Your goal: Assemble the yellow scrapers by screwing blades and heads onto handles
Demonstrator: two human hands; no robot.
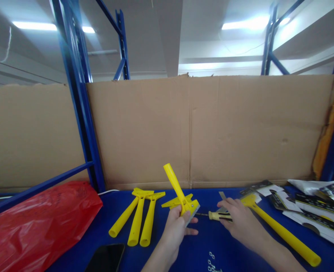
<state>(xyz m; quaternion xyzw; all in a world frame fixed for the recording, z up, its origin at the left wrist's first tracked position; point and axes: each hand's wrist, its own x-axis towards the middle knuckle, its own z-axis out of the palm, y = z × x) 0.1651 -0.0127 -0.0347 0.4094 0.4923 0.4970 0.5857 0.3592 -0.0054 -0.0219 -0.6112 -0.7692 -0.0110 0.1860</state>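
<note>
Brown cardboard (141, 128) is stood up behind a blue desk (191, 260), between blue rack posts (80, 102). Just over the middle of the desk, a yellow scraper (176, 185) is held tilted by the left hand (174, 224), its hollow handle pointed up and away; its head is gripped between thumb and forefinger, while the other fingers are spread. Along the head a metal edge (194, 212) is seen very near those fingertips, so a cut could be caused by any slip or twist of the grip. Beside it a screwdriver (214, 215) is pointed towards the head; its handle is partly covered by the curled fingers of the right hand (242, 221), by which a thin metal strip (222, 195) is also partly hidden. Whether either is gripped there cannot be told. If the tip were pushed without a firm hold, the left fingers might be jabbed. Nearer the wearer, small metal pieces (213, 268) are left loose, and could be scattered by a brushing wrist. Farther out, three yellow handles (140, 219) are laid beside a black phone (107, 258) and a red plastic bag (42, 223); on the right, a long yellow handle (288, 234) is set near printed packaging (320, 226).
</note>
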